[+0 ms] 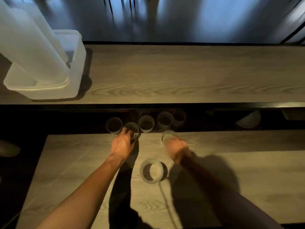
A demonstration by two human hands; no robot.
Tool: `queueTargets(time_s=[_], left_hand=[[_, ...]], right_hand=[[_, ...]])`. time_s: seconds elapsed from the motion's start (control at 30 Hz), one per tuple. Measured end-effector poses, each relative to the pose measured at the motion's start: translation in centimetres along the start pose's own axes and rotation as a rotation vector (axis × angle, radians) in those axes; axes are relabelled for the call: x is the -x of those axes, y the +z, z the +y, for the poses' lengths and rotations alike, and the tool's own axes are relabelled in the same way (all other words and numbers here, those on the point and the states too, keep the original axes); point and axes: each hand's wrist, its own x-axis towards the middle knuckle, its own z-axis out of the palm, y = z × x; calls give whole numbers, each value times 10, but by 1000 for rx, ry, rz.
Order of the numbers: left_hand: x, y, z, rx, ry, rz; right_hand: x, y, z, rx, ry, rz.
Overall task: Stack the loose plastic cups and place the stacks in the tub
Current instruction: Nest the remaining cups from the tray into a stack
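Note:
Several loose translucent plastic cups stand in a row at the far edge of the near table, among them one at the left (113, 125) and one in the middle (146, 123). My left hand (123, 144) grips the rim of a cup (132, 128) in that row. My right hand (177, 148) holds another cup (168, 136), blurred by motion. A ribbed cup stack (153, 171) stands on the table between my forearms. The white tub (49, 86) sits on the upper shelf at the far left, with tall cup stacks (29, 47) leaning in it.
A long wooden shelf (181, 75) runs across above the near table (74, 171). A pale bowl-like object (249, 119) lies in the dark gap at the right. A thin cord (165, 197) trails over the table toward me.

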Motion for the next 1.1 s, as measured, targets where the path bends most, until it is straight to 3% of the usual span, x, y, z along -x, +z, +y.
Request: queueTargets(time_s=[0.1, 0.27, 0.47, 0.6, 0.73, 1.0, 1.1], left_hand=[[-5, 2, 1, -73, 47, 12], [12, 17, -5, -86, 117, 19], [46, 29, -20, -87, 169, 42], [69, 31, -26, -105, 178, -10], [82, 24, -25, -65, 184, -45], [43, 1, -39, 101, 13, 143], [17, -7, -45, 66, -55, 172]], right_hand=[[14, 18, 10, -81, -140, 156], [38, 22, 8, -104, -212, 6], [22, -6, -11, -303, -172, 283], [-24, -35, -42, -262, -58, 210], [-61, -38, -63, -139, 10, 10], [-43, -24, -64, -16, -107, -69], [-23, -23, -59, 20, -143, -242]])
